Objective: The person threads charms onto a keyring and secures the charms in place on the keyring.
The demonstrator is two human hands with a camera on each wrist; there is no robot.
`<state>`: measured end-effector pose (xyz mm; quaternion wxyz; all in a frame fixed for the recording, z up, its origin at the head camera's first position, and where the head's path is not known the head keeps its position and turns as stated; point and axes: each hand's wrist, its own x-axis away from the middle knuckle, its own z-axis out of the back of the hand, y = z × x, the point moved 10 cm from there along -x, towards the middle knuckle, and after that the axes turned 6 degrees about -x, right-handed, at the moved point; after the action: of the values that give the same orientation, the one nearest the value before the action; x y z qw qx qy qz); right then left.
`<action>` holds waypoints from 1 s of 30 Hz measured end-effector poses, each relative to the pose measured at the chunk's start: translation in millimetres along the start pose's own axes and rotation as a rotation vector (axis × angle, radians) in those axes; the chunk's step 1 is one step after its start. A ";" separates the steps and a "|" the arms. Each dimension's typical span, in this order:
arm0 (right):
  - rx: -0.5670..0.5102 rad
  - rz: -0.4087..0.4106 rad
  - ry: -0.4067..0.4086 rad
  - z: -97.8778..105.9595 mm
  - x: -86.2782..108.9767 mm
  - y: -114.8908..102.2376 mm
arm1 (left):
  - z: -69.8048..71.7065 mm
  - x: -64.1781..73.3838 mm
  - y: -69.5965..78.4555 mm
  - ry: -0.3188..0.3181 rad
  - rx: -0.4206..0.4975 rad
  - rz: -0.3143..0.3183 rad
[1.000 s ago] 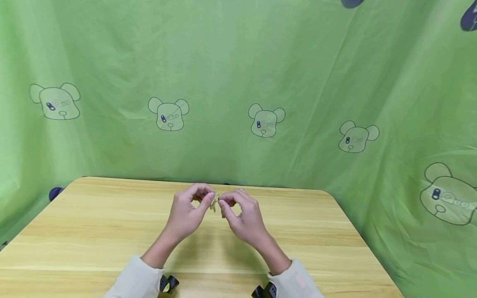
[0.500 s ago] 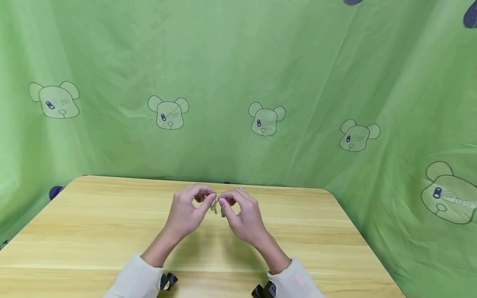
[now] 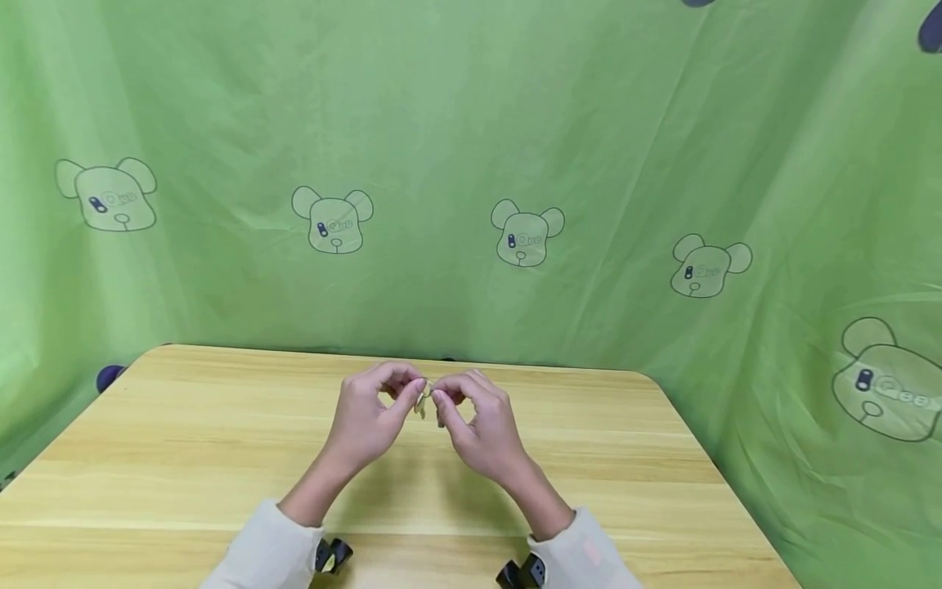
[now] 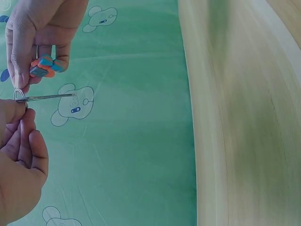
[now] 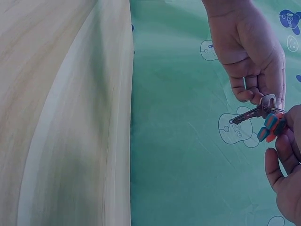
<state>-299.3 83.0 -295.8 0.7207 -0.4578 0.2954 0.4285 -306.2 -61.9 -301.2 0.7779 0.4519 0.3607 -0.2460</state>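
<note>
Above the table, my left hand [image 3: 368, 421] and right hand [image 3: 486, 425] meet fingertip to fingertip over a small key ring. A metal key [image 3: 422, 406] hangs by the left fingertips, which pinch it near its head; its blade sticks out in the left wrist view [image 4: 51, 97]. The thin wire key ring [image 4: 19, 94] lies between both hands, its far side pinched by the right thumb and index finger. An orange and blue block-like charm [image 5: 271, 126] dangles under the right fingers. Fingertips hide part of the ring and the key's head.
A light wooden table [image 3: 221, 458] with rounded far corners spreads beneath the hands. Behind it and at the sides hangs a green curtain [image 3: 434, 123] with printed bear heads. Black wrist cameras [image 3: 334, 556] sit at both sleeve cuffs.
Both hands stay almost in place with small finger movements. The key between them swings and turns slightly. The head view has tilted a little.
</note>
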 end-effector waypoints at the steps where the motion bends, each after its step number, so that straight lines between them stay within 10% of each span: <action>1: -0.001 0.003 0.001 0.0 -0.1 -0.6 | 0.0 0.1 -0.3 -0.003 0.003 0.006; 18: 0.011 0.032 -0.014 -3.7 -0.1 -2.6 | -1.8 1.0 -9.5 -0.050 0.102 0.158; 30: 0.003 0.030 -0.036 -5.1 0.6 -2.5 | -2.3 -1.8 -1.2 -0.095 -0.004 0.024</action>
<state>-297.0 78.0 -297.4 0.7202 -0.4446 0.2898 0.4469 -308.9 -60.3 -301.1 0.7977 0.4427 0.3186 -0.2572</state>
